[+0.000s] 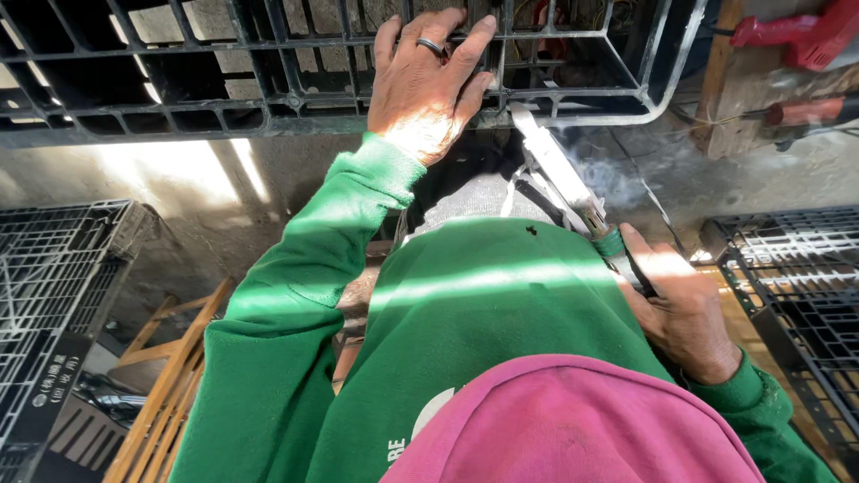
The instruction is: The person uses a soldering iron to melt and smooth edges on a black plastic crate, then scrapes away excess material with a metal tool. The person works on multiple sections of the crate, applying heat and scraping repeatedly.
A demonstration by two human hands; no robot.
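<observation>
Under the left hand (425, 85) lies the edge of a black plastic pallet (295, 63), a grid of open cells standing across the top of the view. That hand is spread flat, fingers extended and pressing on the pallet's ribs; it grips nothing, and a dark ring sits on one finger. The green sleeve (313, 259) runs back from it toward the body.

Lower and off to the side, the right hand (684, 313) is clenched round the handle of a flat metal blade tool (559, 174). The blade slants up from this hand toward the pallet, its tip ending just beside the left hand's fingers, at the pallet's lower rim. A thin haze of smoke (608, 174) hangs beside the blade.

Beyond the right hand, further out, lies a second black pallet (796, 286), and above it a red power tool (805, 36) rests near wooden boards. On the far side of the left arm, another black pallet (54, 268) leans over a wooden frame (165, 385) on the concrete floor (179, 188).
</observation>
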